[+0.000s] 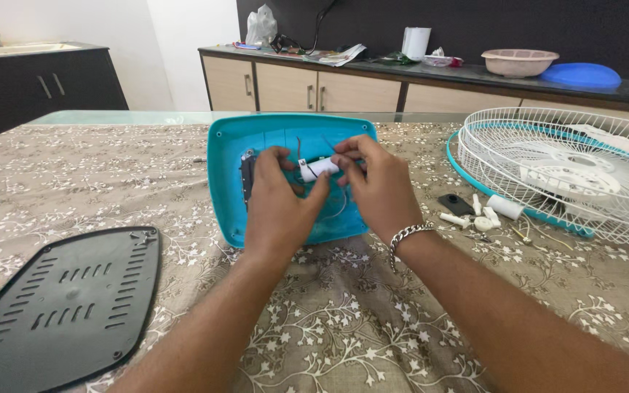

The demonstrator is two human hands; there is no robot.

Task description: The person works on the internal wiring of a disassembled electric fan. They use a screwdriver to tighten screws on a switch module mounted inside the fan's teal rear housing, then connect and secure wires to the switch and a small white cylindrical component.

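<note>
A: Head view: white cylinder (320,168) with wires inside teal base shell (227,189), mid-table. Hands?
B: Left hand (279,204) and right hand (378,191) pinch it together. Black vented plate (67,306) near left; fan guard (569,175) right.

I see a teal fan base shell (223,175) holding a small white cylinder (320,168), a black slotted plate (67,306), a white wire grille (569,171) with teal rim, and a beige tablecloth (343,327) with white flowers.
</note>
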